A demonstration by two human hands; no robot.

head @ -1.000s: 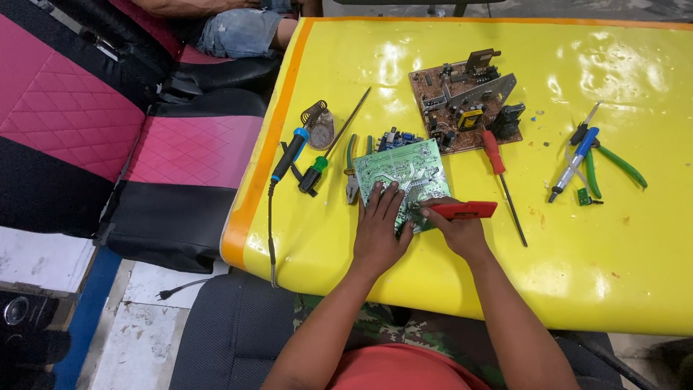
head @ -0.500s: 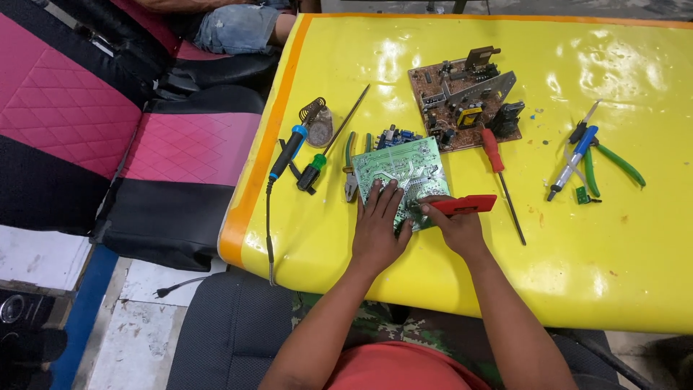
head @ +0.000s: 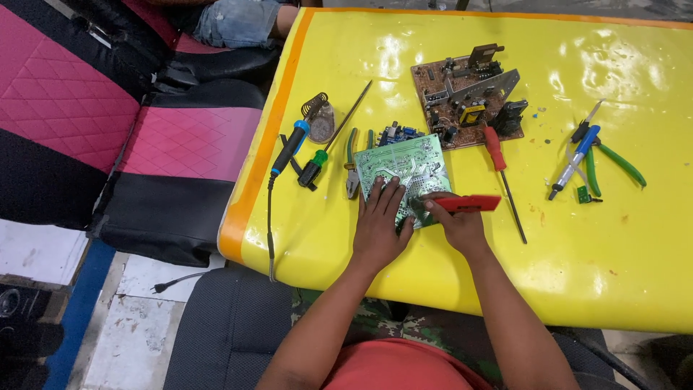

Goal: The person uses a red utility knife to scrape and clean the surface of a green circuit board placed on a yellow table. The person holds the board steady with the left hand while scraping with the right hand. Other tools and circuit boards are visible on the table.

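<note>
Green board lying mid-frame on yellow table, pressed flat by open left hand; right hand gripping red tool.

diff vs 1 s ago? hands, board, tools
Almost nothing changed. The left hand stays flat on the green circuit board, and the right hand still holds the red tool at the board's right edge; any shift is too slight to tell. The brown circuit board, soldering iron, screwdrivers and pliers lie where they were on the yellow table.
</note>
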